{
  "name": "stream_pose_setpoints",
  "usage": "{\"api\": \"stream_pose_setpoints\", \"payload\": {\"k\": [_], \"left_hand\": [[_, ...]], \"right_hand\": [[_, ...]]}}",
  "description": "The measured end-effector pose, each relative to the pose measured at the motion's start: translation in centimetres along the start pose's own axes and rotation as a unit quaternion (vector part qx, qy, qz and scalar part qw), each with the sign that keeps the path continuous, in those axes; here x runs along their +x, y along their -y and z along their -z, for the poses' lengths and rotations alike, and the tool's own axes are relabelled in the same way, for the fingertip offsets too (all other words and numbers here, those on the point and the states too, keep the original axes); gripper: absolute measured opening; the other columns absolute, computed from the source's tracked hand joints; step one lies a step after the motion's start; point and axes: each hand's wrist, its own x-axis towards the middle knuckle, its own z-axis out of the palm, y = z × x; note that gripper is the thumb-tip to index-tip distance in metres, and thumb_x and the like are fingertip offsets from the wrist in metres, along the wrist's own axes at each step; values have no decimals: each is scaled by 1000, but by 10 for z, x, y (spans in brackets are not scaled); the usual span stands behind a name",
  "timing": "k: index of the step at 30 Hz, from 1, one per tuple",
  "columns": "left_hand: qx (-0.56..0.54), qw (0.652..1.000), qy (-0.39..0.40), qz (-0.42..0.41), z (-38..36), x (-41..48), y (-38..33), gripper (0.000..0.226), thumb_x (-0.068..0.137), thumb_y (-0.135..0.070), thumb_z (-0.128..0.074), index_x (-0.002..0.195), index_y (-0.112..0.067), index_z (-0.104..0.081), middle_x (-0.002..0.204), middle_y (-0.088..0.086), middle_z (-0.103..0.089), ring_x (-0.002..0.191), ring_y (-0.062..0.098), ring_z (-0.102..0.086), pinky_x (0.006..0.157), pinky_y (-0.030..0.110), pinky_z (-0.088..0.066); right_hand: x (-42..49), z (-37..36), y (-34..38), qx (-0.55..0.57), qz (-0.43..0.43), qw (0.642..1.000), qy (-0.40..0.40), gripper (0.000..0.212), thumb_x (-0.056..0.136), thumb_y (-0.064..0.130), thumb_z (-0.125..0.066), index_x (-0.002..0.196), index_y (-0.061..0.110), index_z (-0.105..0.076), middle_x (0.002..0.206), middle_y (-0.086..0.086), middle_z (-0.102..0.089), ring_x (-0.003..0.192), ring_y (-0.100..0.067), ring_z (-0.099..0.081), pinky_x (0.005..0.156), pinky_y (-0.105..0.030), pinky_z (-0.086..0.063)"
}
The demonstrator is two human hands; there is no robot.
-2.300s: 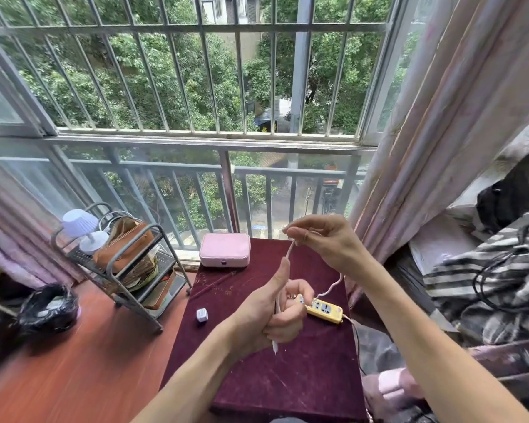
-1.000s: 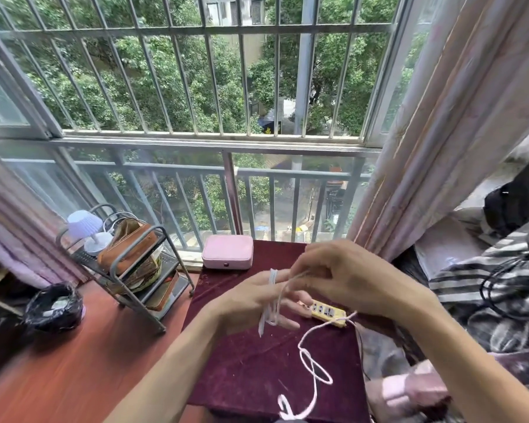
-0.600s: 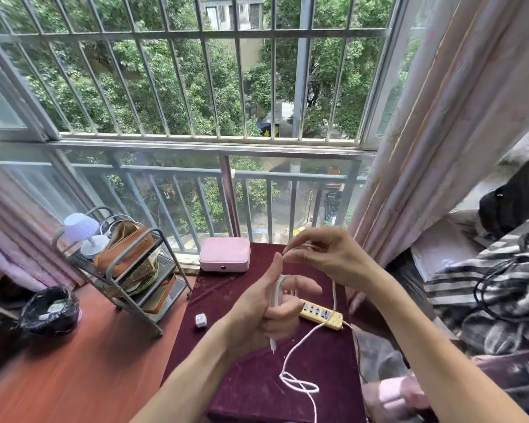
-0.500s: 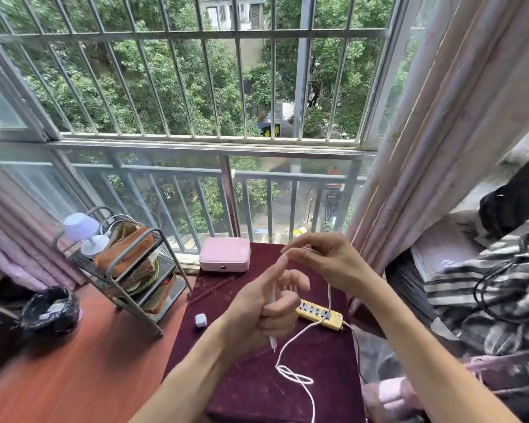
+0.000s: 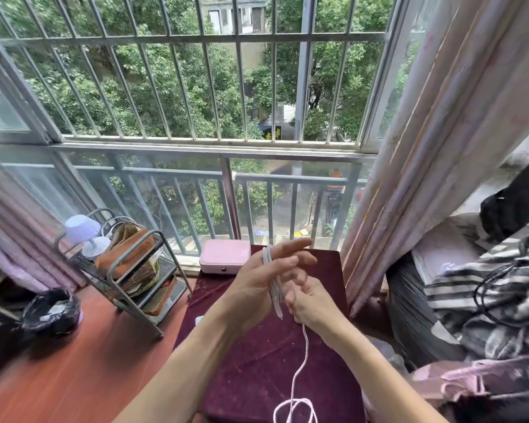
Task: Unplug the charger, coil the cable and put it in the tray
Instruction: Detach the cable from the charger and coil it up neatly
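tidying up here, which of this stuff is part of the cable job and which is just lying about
In the job: white cable, coiled round the left hand, held by the right hand.
Lying about: pink box, lamp, brown bag, bin, curtain.

The left hand [image 5: 257, 279] is held up with straight fingers. The right hand [image 5: 310, 303] touches it, pinching the cable [image 5: 306, 343].

White cable [image 5: 304, 346] over a dark maroon worktop [image 5: 257, 361]. Pale pink case [image 5: 225, 256] at centre, lavender lamp shade [image 5: 82, 228] at left. Black-and-white striped fabric [image 5: 471, 288] at right, red-brown floor [image 5: 89, 377] lower left.
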Motion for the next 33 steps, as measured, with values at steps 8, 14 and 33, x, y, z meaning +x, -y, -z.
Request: {"api": "stream_pose_setpoints", "payload": {"k": [8, 14, 33], "left_hand": [[148, 982, -98, 55, 33, 6, 6, 47, 90, -12, -58, 136, -15, -60, 138, 3, -67, 127, 23, -64, 108, 54, -43], [340, 926, -158, 34, 39, 6, 9, 52, 104, -3, -47, 153, -19, -41, 148, -3, -55, 135, 11, -52, 110, 33, -40], [43, 982, 116, 142, 25, -3, 15, 88, 86, -84, -32, 135, -16, -59, 43, -3, -44, 27, 5, -32, 34, 16, -28]], "right_hand": [[-28, 3, 7, -227, 10, 968, 107, 34, 101, 53, -42, 98, 39, -74, 57, 10, -40, 52, -12, -35, 47, -31, -30], [-46, 15, 45, -372, 47, 914, 158, 35, 101, 47, -52, 95, 22, -76, 70, -1, -66, 61, -10, -58, 65, -33, -49], [17, 48, 71, -167, 208, 957, 110, 9, 98, 13, -73, 95, 14, -81, 60, 26, -67, 55, 11, -59, 56, -3, -43]]}}
